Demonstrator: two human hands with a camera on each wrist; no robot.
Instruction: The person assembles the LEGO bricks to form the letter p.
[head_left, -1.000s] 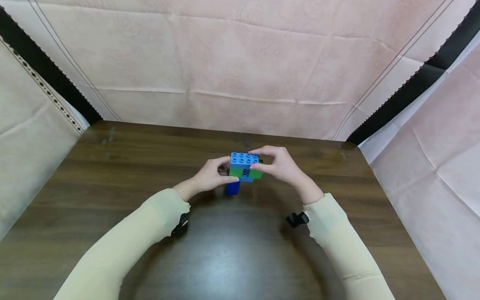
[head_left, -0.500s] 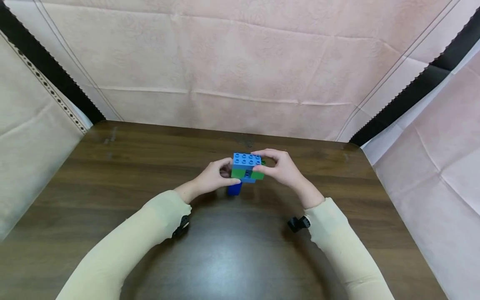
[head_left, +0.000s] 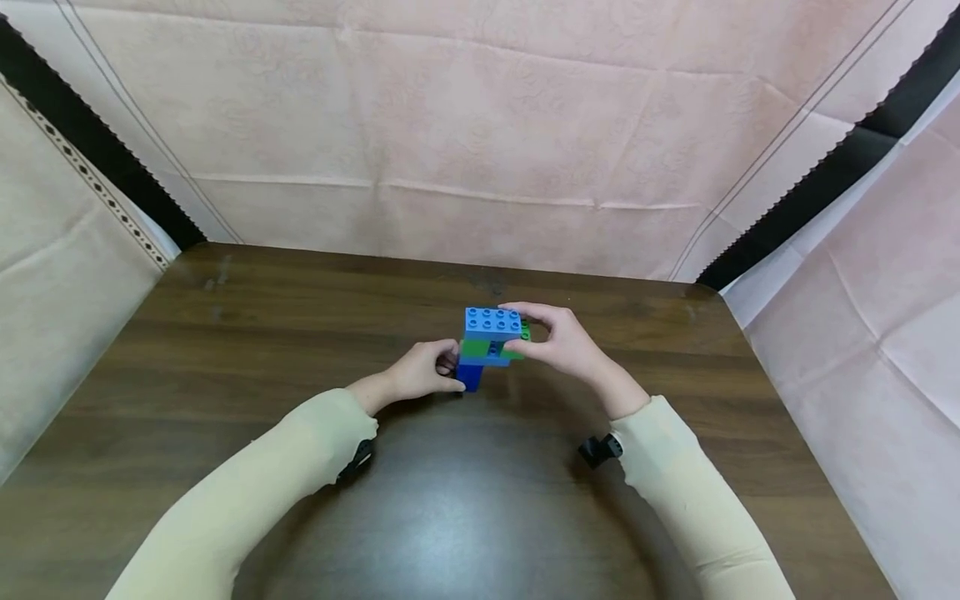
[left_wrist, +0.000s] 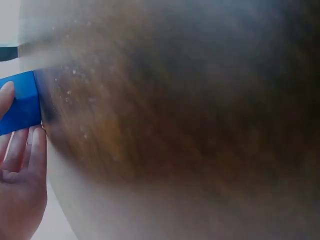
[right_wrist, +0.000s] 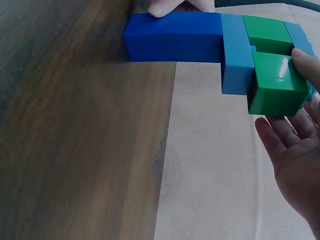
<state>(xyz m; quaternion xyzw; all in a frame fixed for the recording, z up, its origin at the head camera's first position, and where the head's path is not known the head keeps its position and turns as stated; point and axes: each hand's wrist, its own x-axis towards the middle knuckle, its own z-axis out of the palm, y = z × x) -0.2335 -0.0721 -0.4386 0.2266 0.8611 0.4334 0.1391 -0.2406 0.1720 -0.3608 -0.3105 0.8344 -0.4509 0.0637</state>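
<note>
A tower of toy building bricks stands upright near the table's middle. At its foot are two dark blue bricks [right_wrist: 197, 40], one atop the other. Above them sit a light blue brick [right_wrist: 237, 62], green bricks [right_wrist: 280, 85] side by side, and a studded light blue brick [head_left: 492, 323] on top. My left hand [head_left: 416, 371] pinches the lowest dark blue brick [left_wrist: 25, 102], thumb on its near face. With thumb and fingers, my right hand [head_left: 573, 343] grips the upper part at the green level. The far side of the tower is hidden.
The brown wooden table [head_left: 360, 517] spreads around the tower. Pale cloth sheets [head_left: 480, 125] hang behind its far edge and at both sides. Black wrist cameras [head_left: 600, 450] sit under the sleeves.
My left hand has slid down from the tower's middle bricks to the dark blue base. My right hand keeps its grip on the upper bricks, its thumb slightly lower. The tower stays in place.
</note>
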